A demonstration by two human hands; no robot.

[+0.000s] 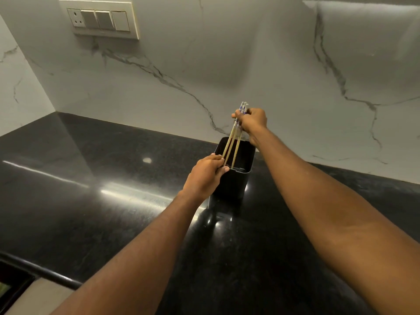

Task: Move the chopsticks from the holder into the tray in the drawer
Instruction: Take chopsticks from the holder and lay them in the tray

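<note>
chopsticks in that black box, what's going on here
A person is taking a bunch of chopsticks out of a black holder on the dark counter. The right hand grips their patterned tops, the left hand grips them at the holder's rim. Their lower ends are inside the holder.

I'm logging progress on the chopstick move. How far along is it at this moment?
Early. Nothing is in the tray yet; no drawer or tray is clearly in view. In hand: the right hand grips the chopsticks near their tops, their lower ends still inside the black holder on the counter, while the left hand closes on the holder's rim and the sticks. Left: lift them out, carry them to the tray.
</note>
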